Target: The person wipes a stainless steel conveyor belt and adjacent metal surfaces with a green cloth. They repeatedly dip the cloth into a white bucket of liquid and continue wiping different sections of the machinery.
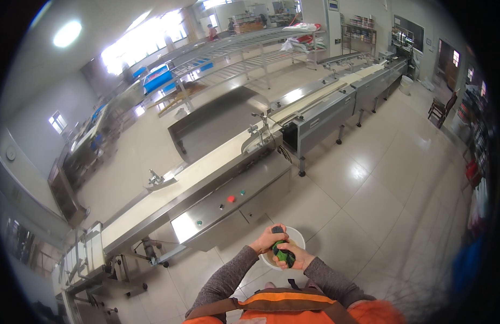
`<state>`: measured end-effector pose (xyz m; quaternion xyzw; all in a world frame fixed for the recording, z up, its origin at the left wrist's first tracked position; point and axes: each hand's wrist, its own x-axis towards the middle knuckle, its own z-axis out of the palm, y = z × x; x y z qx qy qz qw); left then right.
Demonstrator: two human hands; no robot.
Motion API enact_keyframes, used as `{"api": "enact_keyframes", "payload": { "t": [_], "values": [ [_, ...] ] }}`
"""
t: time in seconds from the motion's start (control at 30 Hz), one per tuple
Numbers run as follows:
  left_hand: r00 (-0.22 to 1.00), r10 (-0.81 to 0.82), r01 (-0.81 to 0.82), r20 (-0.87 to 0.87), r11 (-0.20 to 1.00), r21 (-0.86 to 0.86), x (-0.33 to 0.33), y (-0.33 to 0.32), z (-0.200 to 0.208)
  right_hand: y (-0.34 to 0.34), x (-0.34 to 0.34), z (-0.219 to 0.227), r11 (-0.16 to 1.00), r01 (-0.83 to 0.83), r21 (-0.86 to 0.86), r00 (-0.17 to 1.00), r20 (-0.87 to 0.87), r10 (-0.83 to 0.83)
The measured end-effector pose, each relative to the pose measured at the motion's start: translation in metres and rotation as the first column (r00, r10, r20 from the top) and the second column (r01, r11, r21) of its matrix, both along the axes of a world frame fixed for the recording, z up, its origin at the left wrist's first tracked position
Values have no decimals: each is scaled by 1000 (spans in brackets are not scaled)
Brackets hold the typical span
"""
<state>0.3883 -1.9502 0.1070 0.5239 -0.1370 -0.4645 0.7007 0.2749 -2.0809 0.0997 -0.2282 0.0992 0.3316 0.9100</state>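
Over a white bucket (299,235) on the floor, both my hands grip one bunched green and black cloth (284,256). My left hand (265,238) is closed around its upper, dark end. Lower down and to the right, my right hand (299,257) is wrapped round the green part. The cloth looks squeezed tight between the two fists. Brownish liquid seems to show inside the bucket, though my hands and the cloth cover much of the opening.
A long conveyor with a cream belt (206,163) runs from lower left to far right. Its steel control panel (217,208), with red and green buttons, is just beyond the bucket. A chair (442,108) and another white bucket (405,85) stand at the far right.
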Motion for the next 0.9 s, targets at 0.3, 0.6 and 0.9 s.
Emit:
{"api": "enact_keyframes", "payload": {
  "t": [0.3, 0.6, 0.9],
  "values": [
    [875, 61, -190, 480, 956, 225, -12, -31, -37, -28, 16, -21, 824, -158, -544, 982, 0, 189],
    [562, 33, -556, 826, 754, 348, -17, -50, -85, -25, 34, -78, 559, -33, -828, 962, 125, 242],
    [587, 33, -637, 809, 635, 437, -32, -60, -72, -29, 49, -123, 238, 291, -927, 703, 376, 603]
  ]
}}
